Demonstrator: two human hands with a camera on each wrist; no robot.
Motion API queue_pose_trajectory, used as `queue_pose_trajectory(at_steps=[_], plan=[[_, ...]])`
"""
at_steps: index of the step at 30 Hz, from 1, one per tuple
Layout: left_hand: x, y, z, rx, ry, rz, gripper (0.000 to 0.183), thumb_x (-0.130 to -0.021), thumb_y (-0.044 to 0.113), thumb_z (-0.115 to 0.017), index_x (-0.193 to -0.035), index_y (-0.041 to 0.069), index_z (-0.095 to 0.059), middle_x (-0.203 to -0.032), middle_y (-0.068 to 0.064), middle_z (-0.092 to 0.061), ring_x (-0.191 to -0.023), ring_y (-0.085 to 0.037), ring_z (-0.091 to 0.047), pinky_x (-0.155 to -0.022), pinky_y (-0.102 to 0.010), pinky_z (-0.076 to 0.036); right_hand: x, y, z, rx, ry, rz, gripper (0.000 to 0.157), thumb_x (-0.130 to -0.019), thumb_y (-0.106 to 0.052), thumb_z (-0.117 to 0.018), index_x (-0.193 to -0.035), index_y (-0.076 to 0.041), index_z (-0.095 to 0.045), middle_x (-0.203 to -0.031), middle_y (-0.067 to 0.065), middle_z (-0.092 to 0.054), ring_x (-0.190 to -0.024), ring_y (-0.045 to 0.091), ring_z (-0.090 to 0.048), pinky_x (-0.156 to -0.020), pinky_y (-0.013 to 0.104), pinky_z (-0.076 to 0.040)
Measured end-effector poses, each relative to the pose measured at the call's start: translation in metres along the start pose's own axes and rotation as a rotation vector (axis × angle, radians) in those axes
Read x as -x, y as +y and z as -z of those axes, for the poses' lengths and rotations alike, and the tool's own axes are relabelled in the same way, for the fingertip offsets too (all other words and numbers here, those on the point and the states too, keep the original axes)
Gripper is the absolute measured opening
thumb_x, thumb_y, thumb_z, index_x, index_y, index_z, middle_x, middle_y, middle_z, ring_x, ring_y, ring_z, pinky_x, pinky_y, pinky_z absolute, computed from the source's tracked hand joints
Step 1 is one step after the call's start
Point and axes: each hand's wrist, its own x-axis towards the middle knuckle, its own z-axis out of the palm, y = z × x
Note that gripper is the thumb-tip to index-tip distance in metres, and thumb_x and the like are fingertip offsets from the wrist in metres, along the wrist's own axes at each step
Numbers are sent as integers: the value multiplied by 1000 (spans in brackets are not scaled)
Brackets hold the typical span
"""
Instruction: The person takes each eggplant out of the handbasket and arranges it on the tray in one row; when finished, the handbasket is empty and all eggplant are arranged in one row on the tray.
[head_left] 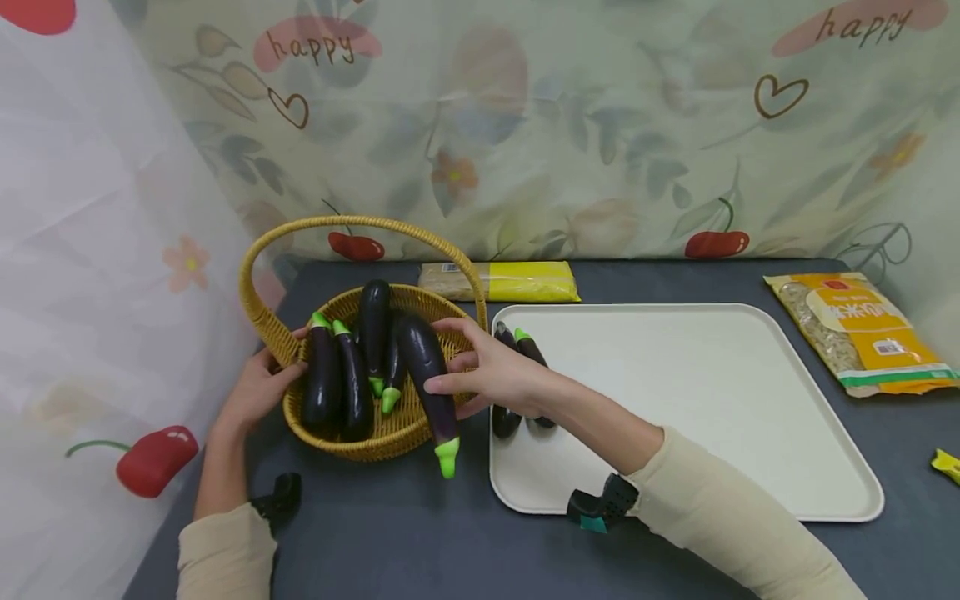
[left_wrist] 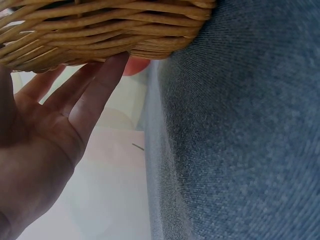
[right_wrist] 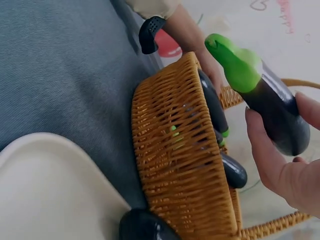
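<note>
My right hand (head_left: pixel 506 371) pinches an eggplant (head_left: pixel 426 358) between thumb and fingers over the right side of the wicker basket (head_left: pixel 367 450), its green stem end pointing down towards me. In the right wrist view this eggplant (right_wrist: pixel 275 110) is clear of the basket's rim. My left hand (head_left: pixel 258 387) grips the basket's left rim by the foot of the handle, and in the left wrist view its fingers (left_wrist: pixel 100 95) lie against the woven side. Several more eggplants (head_left: pixel 322 375) lie inside the basket. Partly behind my right hand, two eggplants (head_left: pixel 534 354) lie on the white tray (head_left: pixel 690 400).
A yellow-ended packet (head_left: pixel 532 282) lies behind the basket and tray. To the tray's right is an orange bag (head_left: pixel 862 333), with a small yellow wrapper (head_left: pixel 947 465) at the table's right. The basket's tall handle (head_left: pixel 360 221) arches above the eggplants. Patterned cloth hangs behind and left.
</note>
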Motion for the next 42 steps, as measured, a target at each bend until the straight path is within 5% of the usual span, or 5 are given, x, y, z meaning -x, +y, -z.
queue_pose_trajectory(at_steps=[11, 24, 34, 42], plan=[[-1, -2, 1, -8, -5, 13, 52, -97, 11, -51, -146, 3, -36, -132, -26, -49, -95, -2, -48, -75, -15, -41, 35, 17, 29, 55, 10, -45, 82, -87, -10, -70, -149, -26, -19, -110, 19, -55, -93, 29, -62, -76, 47, -52], [-2, -3, 0, 6, 7, 4, 52, -97, 10, -51, -146, 2, -36, -131, -27, -48, -94, 2, -48, -74, -15, -41, 67, 48, 94, 28, 167, -139, 83, -88, -18, -71, -142, -7, -10, -118, 23, -55, -97, 29, -62, -83, 47, -49], [-3, -3, 0, -15, 8, 19, 52, -97, 12, -52, -146, 3, -37, -132, -27, -48, -93, 2, -48, -74, -15, -42, 70, 70, 131, 8, 213, -169, 65, -92, -17, -65, -132, -6, -16, -112, 20, -57, -92, 26, -64, -82, 42, -50], [-1, -2, 0, -29, 4, 26, 53, -97, 14, -51, -147, 4, -36, -131, -27, -49, -94, -2, -49, -74, -16, -42, 64, 77, 145, 3, 252, -196, 73, -93, -19, -64, -144, -9, -12, -128, 24, -46, -101, 26, -59, -83, 41, -49]])
